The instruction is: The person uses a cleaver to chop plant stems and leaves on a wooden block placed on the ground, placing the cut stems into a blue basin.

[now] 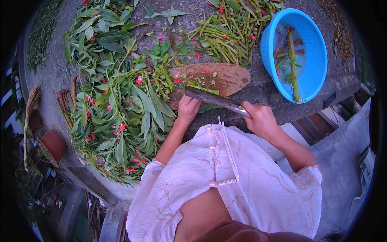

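My right hand [261,119] grips the metal handle of a broad-bladed knife [211,99], which points to the left over the near part of a worn wooden board [234,77]. At the blade's far end my left hand [190,109] has its fingers curled; the blade covers the fingertips, so whether they hold anything is hidden. Just beyond the blade, a cut green stem [204,87] lies on the board with small leaf bits and red petals. Left of the board spreads a large heap of leafy stalks with red and pink flowers [121,115].
A blue plastic basin [322,60] at the right holds thick stems. Behind the board lies a pile of cut green stems [229,39]. Dried plant matter [337,30] covers the far right of the concrete surface [251,90]. A straw broom [30,112] and terracotta pot [54,143] are at left.
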